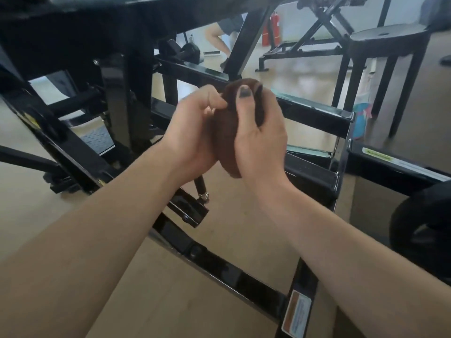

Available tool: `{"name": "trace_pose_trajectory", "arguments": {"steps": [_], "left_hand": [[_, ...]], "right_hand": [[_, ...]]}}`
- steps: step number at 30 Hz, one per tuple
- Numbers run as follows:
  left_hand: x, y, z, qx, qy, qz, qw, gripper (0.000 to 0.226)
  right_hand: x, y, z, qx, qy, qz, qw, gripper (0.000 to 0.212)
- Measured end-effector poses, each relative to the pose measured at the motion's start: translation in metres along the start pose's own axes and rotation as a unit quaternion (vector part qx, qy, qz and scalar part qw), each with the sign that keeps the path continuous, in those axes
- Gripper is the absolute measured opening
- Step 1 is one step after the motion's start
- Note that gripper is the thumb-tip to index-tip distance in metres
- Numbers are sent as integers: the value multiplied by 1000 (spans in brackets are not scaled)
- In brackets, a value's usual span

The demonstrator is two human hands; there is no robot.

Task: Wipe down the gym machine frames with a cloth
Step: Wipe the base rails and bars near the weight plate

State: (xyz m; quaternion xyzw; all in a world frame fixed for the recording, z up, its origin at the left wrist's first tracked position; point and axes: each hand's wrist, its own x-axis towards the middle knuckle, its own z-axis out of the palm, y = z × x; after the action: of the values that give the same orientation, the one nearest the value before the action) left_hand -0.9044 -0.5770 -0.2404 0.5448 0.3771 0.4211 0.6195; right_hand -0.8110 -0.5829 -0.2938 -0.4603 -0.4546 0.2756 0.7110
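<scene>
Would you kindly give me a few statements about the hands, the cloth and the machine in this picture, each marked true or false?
1. Both hands hold the brown cloth. True: the left hand pinches it and the right hand has a grip round it.
2. The cloth is spread flat on a frame bar. False: it is bunched up between the hands, above the black machine frame.
3. The machine frame is painted white. False: it is glossy black.
4. A red fire extinguisher stands by the far wall. True.
5. A warning label sits on the frame near the bottom of the view. True.
</scene>
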Motion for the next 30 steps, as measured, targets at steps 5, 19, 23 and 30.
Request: {"name": "trace_pose_trajectory", "arguments": {"steps": [5,19,23,30], "left_hand": [[31,-31,-1,474,165,142,853,50],[42,-89,-69,699,152,158,681,71],[41,-87,-64,687,141,156,696,74],[45,-98,-54,666,183,164,705,79]], "right_hand": [[34,8,-36,-109,47,11,993,26],[34,48,6,-545,-149,-98,819,40],[25,47,-29,-545,-147,-77,822,38],[0,43,-130,-541,-80,7,837,40]]}}
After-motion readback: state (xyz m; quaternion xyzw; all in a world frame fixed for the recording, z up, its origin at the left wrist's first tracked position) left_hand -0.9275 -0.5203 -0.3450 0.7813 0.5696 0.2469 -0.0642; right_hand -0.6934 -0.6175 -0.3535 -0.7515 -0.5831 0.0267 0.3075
